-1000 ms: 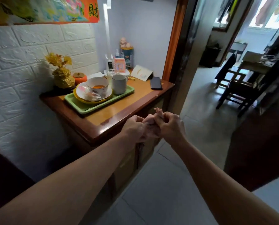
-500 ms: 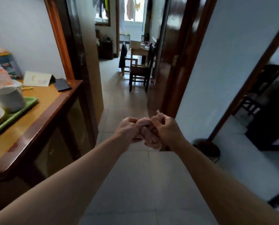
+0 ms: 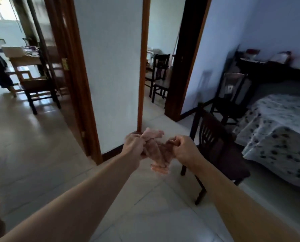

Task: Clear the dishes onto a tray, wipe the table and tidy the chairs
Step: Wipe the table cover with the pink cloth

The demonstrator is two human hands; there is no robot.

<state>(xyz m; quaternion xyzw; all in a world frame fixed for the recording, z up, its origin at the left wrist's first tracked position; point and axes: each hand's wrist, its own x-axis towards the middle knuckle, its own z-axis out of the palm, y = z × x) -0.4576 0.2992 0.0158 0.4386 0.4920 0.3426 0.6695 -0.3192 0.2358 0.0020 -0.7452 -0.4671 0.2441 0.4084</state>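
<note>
Reaching forward over a pale tiled floor, two bare forearms meet in the middle of the view. The left hand has its fingers curled round one end of a crumpled pink cloth, and the right hand pinches the other end between thumb and bent fingers; the cloth bunches between the hands and hangs a little below them.

Just beyond the right hand stands a dark wooden chair with a slatted back, its seat turned toward a worktop draped in a white cloth with dark flower print, which fills the right edge. Behind that covered worktop a second dark chair stands near the bluish wall, beside a dark sideboard bearing blurred items.

Straight ahead, a white wall section with reddish-brown wooden trim separates two openings. Through the narrow doorway on the right of it, another dark wooden chair is visible. Through the wider opening on the left, a light wooden worktop with a dark-framed chair stands far off under bright window light; that area is blurred.
</note>
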